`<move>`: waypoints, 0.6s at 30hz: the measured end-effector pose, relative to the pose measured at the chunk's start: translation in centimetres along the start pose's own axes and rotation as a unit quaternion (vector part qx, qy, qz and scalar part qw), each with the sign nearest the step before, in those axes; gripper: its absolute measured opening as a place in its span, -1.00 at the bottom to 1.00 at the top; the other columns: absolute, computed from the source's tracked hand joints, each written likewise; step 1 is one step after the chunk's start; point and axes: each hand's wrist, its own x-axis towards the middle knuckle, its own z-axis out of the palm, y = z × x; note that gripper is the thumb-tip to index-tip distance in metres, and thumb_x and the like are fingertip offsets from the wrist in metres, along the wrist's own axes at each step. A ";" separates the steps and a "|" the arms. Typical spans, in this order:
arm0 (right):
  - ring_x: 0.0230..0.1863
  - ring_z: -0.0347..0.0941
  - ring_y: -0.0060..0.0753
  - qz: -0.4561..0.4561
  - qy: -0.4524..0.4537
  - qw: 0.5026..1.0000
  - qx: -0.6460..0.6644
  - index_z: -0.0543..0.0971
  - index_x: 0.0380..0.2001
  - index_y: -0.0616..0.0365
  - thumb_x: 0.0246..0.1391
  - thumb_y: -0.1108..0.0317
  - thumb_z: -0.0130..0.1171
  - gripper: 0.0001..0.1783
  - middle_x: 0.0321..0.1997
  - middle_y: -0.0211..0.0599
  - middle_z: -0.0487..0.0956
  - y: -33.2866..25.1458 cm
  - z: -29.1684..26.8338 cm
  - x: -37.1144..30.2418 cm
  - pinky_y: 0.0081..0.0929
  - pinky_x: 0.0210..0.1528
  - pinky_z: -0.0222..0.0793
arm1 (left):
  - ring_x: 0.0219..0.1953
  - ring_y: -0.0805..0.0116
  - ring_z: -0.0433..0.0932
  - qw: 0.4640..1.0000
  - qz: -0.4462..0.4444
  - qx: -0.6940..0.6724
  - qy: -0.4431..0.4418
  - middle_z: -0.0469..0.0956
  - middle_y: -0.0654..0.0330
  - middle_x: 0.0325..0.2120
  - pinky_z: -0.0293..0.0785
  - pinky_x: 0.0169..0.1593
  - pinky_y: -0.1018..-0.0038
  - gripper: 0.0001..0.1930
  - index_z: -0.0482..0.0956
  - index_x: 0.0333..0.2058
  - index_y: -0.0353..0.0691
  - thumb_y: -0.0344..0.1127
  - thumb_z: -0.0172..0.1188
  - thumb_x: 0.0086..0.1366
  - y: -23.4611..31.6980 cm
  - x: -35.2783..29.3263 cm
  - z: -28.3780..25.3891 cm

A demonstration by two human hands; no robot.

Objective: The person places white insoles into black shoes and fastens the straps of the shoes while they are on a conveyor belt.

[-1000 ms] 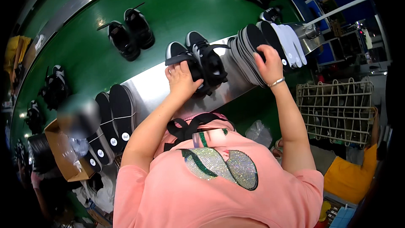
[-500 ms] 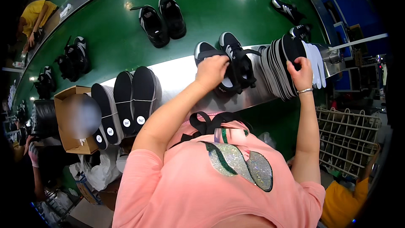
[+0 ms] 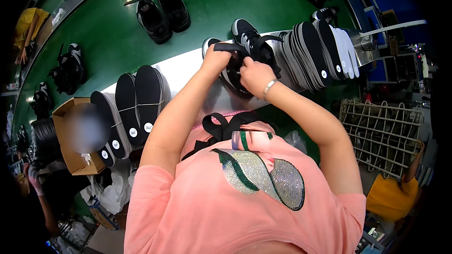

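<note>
Since a moment ago, the right hand (image 3: 254, 73) has left the stacked insoles (image 3: 320, 54) and joined the left hand (image 3: 215, 59); both grip a black insole (image 3: 230, 47) over the black sneaker (image 3: 235, 73) on the steel counter (image 3: 183, 68), steadying it.

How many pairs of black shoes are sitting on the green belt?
4 clear pairs: one top middle, one top right, two at the left edge. Another pair lies under the hands on the metal shelf; more may be hidden.
</note>
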 end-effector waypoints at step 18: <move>-0.28 0.44 -0.28 -0.020 -0.041 0.997 -0.065 0.53 -0.50 0.14 -0.23 0.39 0.08 -0.86 -0.40 -0.21 0.48 -0.4 -0.5 -0.6 -0.40 -0.35 0.42 | -0.45 0.39 0.42 0.986 0.101 0.105 0.082 0.49 0.17 -0.54 0.34 -0.35 0.53 -0.84 0.50 -0.38 -0.30 -0.46 0.01 0.03 -0.5 -0.7 0.4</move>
